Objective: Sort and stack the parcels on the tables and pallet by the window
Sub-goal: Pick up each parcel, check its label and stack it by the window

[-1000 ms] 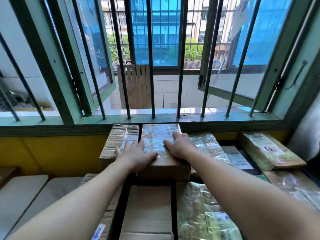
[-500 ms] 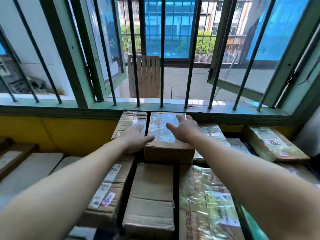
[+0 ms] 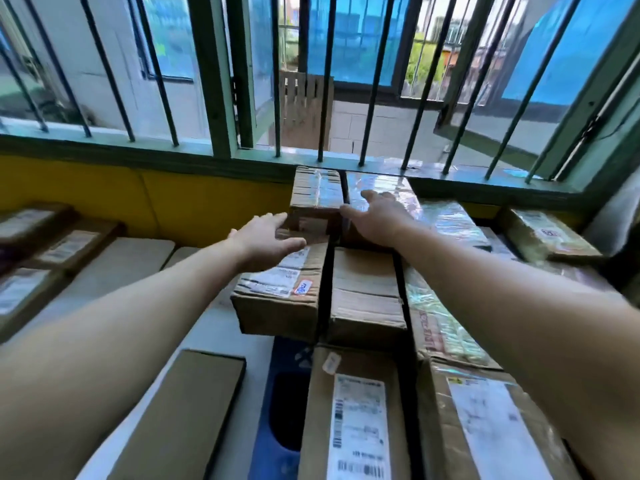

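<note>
parcels (image 3: 379, 194) by window; both hands (image 3: 268, 237) open, r hand (image 3: 375, 220) above taped one.

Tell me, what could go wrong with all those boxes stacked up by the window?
The two top boxes, the taped box and the shiny wrapped box, sit high against the window bars; a nudge from the left hand or right hand might tip one off. The shiny wrap may also be slippery to grab. Dark gaps between the stacks could let a box slide down.
</note>
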`<state>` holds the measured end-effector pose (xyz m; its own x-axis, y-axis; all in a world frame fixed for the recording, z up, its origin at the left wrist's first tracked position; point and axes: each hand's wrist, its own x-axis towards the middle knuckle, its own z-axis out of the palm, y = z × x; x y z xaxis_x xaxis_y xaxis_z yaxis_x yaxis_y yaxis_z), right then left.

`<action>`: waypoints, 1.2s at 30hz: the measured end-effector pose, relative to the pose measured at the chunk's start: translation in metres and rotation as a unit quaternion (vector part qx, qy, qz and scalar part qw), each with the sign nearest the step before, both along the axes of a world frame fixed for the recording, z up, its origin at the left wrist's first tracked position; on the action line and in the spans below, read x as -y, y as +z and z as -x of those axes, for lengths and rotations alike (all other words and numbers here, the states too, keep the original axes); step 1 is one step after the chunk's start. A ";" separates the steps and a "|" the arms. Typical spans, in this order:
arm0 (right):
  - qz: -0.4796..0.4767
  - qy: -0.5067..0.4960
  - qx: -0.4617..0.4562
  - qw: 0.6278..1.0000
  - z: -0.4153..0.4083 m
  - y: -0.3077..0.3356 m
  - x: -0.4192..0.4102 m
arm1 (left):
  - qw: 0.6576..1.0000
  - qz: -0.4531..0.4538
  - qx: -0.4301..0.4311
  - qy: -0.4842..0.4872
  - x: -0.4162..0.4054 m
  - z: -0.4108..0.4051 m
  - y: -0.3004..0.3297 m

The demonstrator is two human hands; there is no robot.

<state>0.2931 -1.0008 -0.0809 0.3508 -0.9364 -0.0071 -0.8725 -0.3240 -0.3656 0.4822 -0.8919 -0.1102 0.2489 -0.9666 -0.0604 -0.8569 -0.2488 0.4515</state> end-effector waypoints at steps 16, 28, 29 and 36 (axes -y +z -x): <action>-0.038 0.165 0.040 0.985 -0.114 -0.053 -0.148 | 0.981 -0.075 -0.082 0.158 -0.174 -0.086 -0.079; -0.008 0.195 0.060 0.979 -0.150 -0.111 -0.223 | 0.968 -0.184 -0.108 0.132 -0.242 -0.113 -0.160; -0.015 0.190 0.062 0.980 -0.153 -0.118 -0.231 | 0.967 -0.190 -0.117 0.122 -0.245 -0.116 -0.166; -0.207 0.013 -0.015 0.978 -0.162 -0.198 -0.251 | 0.961 -0.209 -0.168 0.065 -0.251 -0.118 -0.198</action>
<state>0.4555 -0.7499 -0.2790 0.3676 -0.8417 -0.3954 -0.8788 -0.1753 -0.4438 0.6001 -0.6412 -0.3078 0.2637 -0.8021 -0.5357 -0.6291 -0.5640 0.5348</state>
